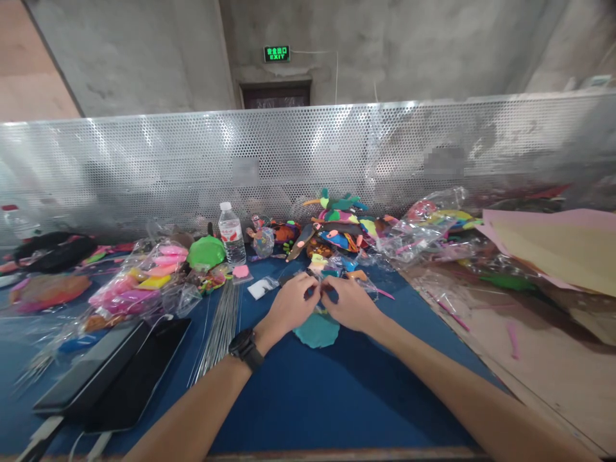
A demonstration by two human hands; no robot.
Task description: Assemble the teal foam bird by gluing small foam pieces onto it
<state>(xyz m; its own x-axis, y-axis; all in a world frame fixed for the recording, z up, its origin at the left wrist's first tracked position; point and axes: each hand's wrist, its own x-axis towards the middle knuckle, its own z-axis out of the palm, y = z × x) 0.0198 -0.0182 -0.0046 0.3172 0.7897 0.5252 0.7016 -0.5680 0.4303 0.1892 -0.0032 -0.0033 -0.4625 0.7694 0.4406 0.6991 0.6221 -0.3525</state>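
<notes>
My left hand (296,299) and my right hand (352,303) meet at the middle of the table, fingertips close together. On each hand the thumb and fingers curl into a pinch. What lies between the fingertips is hidden or too small to make out. Directly below and partly behind the hands is a flat teal piece of modelling clay (316,331) with a wavy edge. A dark watch (246,350) is on my left wrist. Just beyond my fingers lie small bits of clay, one of them orange (357,275), and a white packet (262,288) is to the left.
Left on the blue table (366,404) are a bundle of thin wires (219,330), a water bottle (232,234), green clay (206,251), bagged clay (158,269), a phone (139,378) and a black box (91,366). Colourful clay figures (332,234) pile up before a perforated metal panel (298,147). Pink sheets (568,247) are right.
</notes>
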